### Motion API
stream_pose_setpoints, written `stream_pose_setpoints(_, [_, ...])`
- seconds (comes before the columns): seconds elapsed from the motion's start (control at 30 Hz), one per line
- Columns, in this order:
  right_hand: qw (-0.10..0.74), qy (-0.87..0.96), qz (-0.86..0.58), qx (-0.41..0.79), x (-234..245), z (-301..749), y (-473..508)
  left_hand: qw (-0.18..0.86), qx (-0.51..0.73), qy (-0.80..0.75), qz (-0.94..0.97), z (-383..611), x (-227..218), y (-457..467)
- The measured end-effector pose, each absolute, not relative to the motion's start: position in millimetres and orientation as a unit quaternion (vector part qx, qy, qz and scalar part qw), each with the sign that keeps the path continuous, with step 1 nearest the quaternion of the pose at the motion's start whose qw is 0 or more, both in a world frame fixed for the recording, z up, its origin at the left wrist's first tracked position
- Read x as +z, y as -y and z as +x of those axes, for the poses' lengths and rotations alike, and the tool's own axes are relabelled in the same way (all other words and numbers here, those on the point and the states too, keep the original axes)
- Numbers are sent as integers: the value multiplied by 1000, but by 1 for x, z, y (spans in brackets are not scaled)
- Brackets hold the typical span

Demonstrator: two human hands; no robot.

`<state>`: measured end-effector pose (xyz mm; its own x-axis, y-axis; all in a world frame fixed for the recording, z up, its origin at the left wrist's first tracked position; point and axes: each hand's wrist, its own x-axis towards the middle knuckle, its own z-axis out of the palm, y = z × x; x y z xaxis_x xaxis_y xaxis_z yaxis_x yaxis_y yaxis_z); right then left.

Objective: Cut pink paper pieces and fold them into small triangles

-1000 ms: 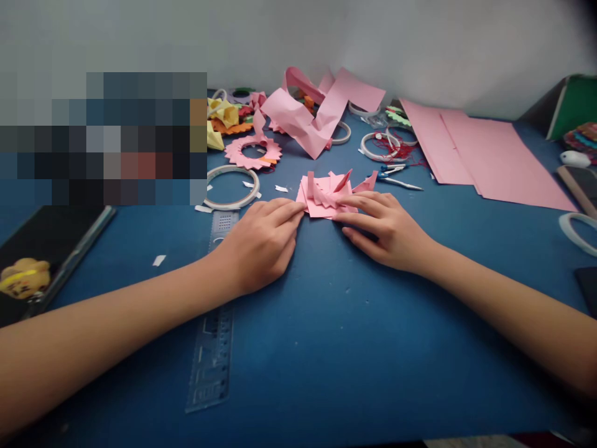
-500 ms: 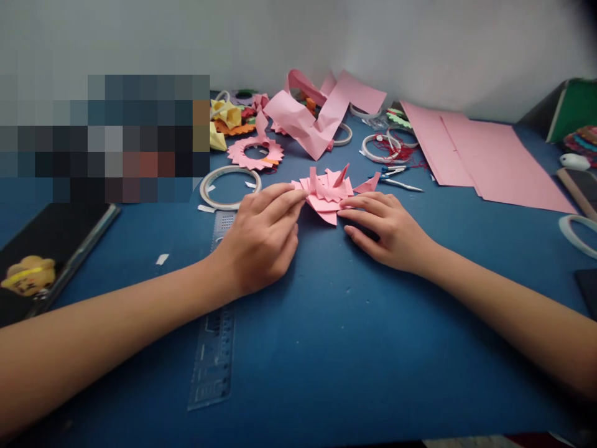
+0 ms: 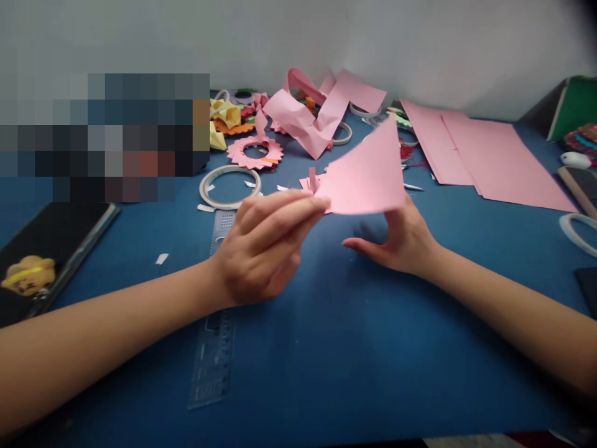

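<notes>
In my left hand (image 3: 265, 249), thumb and fingers are pinched on the corner of a flat pink piece of paper (image 3: 368, 174), which tilts up to the right. My right hand (image 3: 413, 236) is at the paper's right side, thumb spread out below its lower edge; its other fingers are hidden behind the sheet. Just beyond my left fingertips, part of a folded pink paper (image 3: 312, 178) shows, mostly covered by the raised piece.
A clear ruler (image 3: 209, 367) lies under my left forearm. A tape roll (image 3: 202, 190), a pleated pink ring (image 3: 237, 155) and cut pink paper (image 3: 321, 140) are behind. Pink sheets (image 3: 513, 165) lie at right. A dark flat case (image 3: 60, 242) is at left.
A flat pink piece has come up between my hands, in front of the folded pink paper. My right fingers have moved from the folded paper to behind the raised piece.
</notes>
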<state>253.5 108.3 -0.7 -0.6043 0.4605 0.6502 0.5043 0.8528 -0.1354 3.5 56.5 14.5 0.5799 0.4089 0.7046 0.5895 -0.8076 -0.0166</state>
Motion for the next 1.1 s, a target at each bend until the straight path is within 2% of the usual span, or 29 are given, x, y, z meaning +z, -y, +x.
stream_pose_setpoints(0.07, [417, 872, -255, -26, -3, 256, -107, 132, -356, 232, -896, 5, 14, -55])
stream_pose_setpoints(0.13, [436, 871, -225, -17, -2, 257, -107, 125, -338, 221, -906, 6, 15, -51])
stream_pose_setpoints(0.23, [386, 906, -162, -56, 3, 257, -104, 96, -294, 270, -912, 7, 18, -45])
stream_pose_setpoints(0.33, [343, 928, -111, -95, 9, 254, -97, 80, -287, 248, -922, 6, 18, -47])
stream_pose_setpoints(0.43, [344, 928, -95, -109, 13, 248, -89, 72, -338, 215, -913, 5, 14, -55])
stream_pose_setpoints(0.53, [341, 928, -99, -112, 12, 245, -86, 31, -372, 247, -894, 6, 12, -59])
stream_pose_setpoints(0.67, [329, 927, -165, -74, 10, 244, -88, -41, -380, 289, -877, 9, 18, -55])
stream_pose_setpoints(0.8, [332, 927, -158, -75, 9, 245, -88, -109, -391, 319, -856, 13, 25, -43])
stream_pose_setpoints(0.97, [355, 916, -155, -108, 13, 249, -82, -136, -409, 366, -825, 14, 19, -41])
stream_pose_setpoints(1.1, [354, 914, -146, -132, 15, 251, -78, -308, -370, 392, -784, 12, 15, -47])
